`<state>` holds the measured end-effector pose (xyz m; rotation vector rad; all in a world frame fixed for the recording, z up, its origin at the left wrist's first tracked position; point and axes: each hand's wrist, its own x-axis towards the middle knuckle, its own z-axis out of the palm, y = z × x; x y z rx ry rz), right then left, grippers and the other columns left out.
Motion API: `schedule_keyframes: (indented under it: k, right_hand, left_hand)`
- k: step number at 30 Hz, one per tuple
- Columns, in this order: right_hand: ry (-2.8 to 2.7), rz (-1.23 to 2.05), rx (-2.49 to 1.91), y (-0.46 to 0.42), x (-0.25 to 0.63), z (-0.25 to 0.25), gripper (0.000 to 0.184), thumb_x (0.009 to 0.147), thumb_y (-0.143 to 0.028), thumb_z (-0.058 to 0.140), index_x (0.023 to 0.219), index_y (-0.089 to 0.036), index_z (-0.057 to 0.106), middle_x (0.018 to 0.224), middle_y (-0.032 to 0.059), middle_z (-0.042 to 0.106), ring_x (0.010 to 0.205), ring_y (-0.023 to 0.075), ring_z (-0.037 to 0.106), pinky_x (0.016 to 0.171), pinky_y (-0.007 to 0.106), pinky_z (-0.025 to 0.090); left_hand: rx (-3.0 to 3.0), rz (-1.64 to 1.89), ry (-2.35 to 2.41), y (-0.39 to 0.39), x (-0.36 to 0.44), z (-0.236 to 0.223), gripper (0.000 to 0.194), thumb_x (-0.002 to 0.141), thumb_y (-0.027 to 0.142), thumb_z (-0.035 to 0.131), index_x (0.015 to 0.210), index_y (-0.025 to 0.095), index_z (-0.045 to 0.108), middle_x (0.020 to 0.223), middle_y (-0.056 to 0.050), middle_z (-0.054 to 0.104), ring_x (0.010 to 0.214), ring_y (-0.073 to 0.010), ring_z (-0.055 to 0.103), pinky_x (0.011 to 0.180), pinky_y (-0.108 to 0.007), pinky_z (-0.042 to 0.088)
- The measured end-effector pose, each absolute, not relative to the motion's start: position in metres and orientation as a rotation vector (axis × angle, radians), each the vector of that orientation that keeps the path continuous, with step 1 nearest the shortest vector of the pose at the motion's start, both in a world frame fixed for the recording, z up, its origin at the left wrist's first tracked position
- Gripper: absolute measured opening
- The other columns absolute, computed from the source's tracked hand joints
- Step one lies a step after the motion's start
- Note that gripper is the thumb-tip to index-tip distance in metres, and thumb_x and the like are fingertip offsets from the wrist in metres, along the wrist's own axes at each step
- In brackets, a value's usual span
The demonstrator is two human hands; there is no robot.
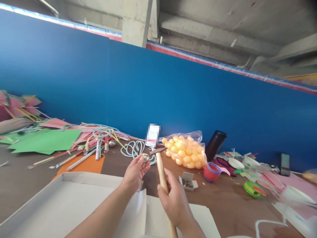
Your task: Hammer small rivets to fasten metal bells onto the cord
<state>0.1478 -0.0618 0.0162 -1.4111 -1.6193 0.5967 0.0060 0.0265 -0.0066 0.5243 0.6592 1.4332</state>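
My right hand [173, 195] is wrapped round the wooden handle of a hammer [160, 168], whose dark metal head points away from me. Between the fingertips of my left hand [135, 172] is a small shiny silver ball [145, 159], close to the left of the hammer. Below both hands lies a shallow white cardboard box [74, 175] with its flap folded out. A small open box of metal tacks or similar bits [187, 183] stands right of my right hand. Pale blue tubing [132, 148] is coiled just beyond my left hand.
A clear bag of orange balls [185, 152], a black bottle [216, 145] and red-and-blue tape rolls [211, 172] stand at the back right. Green paper [49, 140] and sticks lie left. Another person's hand [16, 125] is at far left. A blue wall [123, 82] borders the table.
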Motion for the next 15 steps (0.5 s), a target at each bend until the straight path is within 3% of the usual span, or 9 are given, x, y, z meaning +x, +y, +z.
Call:
schedule_keyframes:
  k: [9, 15]
  right_hand:
    - [-1.585, 0.511, -1.435, -0.0637, 0.1506, 0.0222, 0.051, 0.076, -0.018, 0.051, 0.126, -0.024, 0.046, 0.105, 0.0044, 0.064, 0.089, 0.0219, 0.060, 0.076, 0.029, 0.047]
    - [-1.690, 0.485, -1.488, -0.0661, 0.1479, 0.0215, 0.052, 0.073, -0.015, 0.050, 0.125, -0.023, 0.048, 0.095, 0.0034, 0.068, 0.086, 0.0212, 0.062, 0.076, 0.029, 0.048]
  left_hand:
    - [0.537, 1.438, 0.637, 0.0271, 0.0058, -0.0059, 0.017, 0.082, 0.020, 0.055, 0.098, 0.015, 0.058, 0.081, -0.007, 0.065, 0.068, -0.0112, 0.063, 0.064, -0.022, 0.053]
    - [0.568, 1.430, 0.658, 0.0287, 0.0074, -0.0090, 0.016, 0.082, 0.019, 0.055, 0.097, 0.014, 0.058, 0.078, -0.007, 0.064, 0.066, -0.0112, 0.063, 0.061, -0.022, 0.053]
